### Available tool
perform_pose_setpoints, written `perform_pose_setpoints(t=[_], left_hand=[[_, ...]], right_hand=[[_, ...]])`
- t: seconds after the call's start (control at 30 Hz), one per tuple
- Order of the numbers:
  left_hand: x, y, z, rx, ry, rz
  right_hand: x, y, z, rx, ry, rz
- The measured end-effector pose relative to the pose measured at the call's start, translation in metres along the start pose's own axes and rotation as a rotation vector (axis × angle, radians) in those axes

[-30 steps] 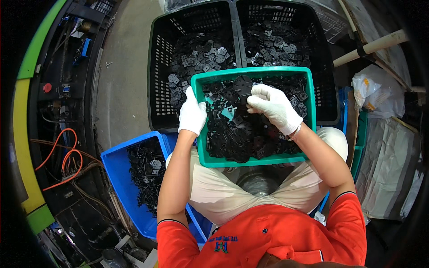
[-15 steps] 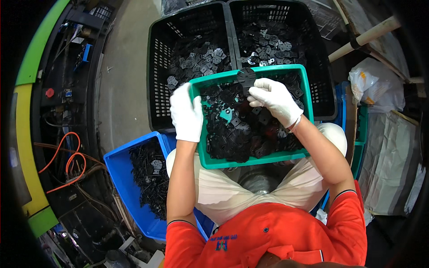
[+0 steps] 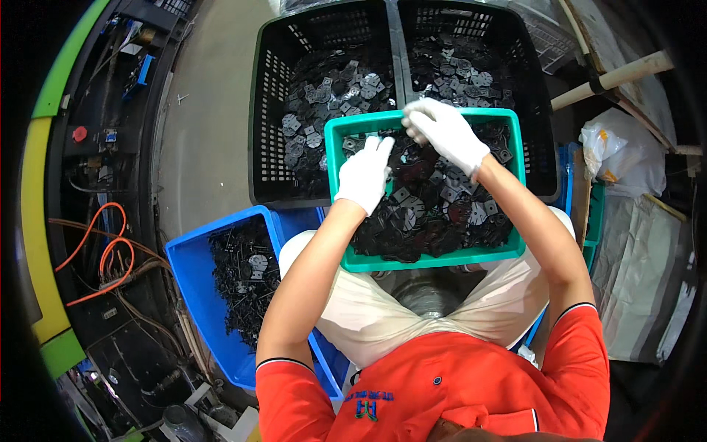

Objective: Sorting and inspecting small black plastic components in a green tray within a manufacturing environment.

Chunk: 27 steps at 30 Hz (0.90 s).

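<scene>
A green tray [image 3: 427,261] full of flat black metal parts [image 3: 434,214] rests on my lap. My left hand [image 3: 364,177], in a white glove, lies over the tray's left side with its fingers stretched toward the far rim, and I see nothing in it. My right hand [image 3: 444,132], also gloved, hovers at the tray's far edge with its fingers curled down. Whether a part sits in those fingers is hidden.
Two black slatted crates [image 3: 265,110] [image 3: 526,96] holding more black parts stand side by side beyond the tray. A blue bin [image 3: 191,287] with dark pieces sits at my left knee. Orange cables [image 3: 96,250] lie at left, plastic bags [image 3: 618,158] at right.
Both hands have moved toward the tray's far rim. The right hand went from the tray's middle to its far edge, and the left hand shifted inward off the left rim.
</scene>
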State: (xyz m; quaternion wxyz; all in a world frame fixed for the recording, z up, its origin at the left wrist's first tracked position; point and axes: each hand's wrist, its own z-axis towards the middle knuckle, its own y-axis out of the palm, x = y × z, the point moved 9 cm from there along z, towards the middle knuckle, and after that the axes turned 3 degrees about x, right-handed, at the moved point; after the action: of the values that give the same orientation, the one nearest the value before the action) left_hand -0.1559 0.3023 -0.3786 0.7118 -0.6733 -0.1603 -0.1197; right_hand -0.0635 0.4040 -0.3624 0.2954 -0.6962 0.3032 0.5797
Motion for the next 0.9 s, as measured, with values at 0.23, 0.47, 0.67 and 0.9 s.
perform_pose_setpoints(t=[0.23,0.47,0.67,0.9], left_hand=[[-0.014,-0.010,0.004,0.138,-0.036,-0.325],[-0.018,-0.045,0.009,0.215,-0.141,-1.114],[-0.017,-0.055,0.012,0.265,-0.260,-1.242],[-0.020,-0.047,0.011,0.172,-0.372,-1.322]], right_hand=[[0.022,0.009,-0.024,-0.039,0.093,-0.132],[0.014,0.024,-0.041,-0.233,0.362,0.357],[0.006,0.025,-0.041,-0.131,0.285,0.466],[0.007,0.023,-0.037,-0.071,0.239,0.321]])
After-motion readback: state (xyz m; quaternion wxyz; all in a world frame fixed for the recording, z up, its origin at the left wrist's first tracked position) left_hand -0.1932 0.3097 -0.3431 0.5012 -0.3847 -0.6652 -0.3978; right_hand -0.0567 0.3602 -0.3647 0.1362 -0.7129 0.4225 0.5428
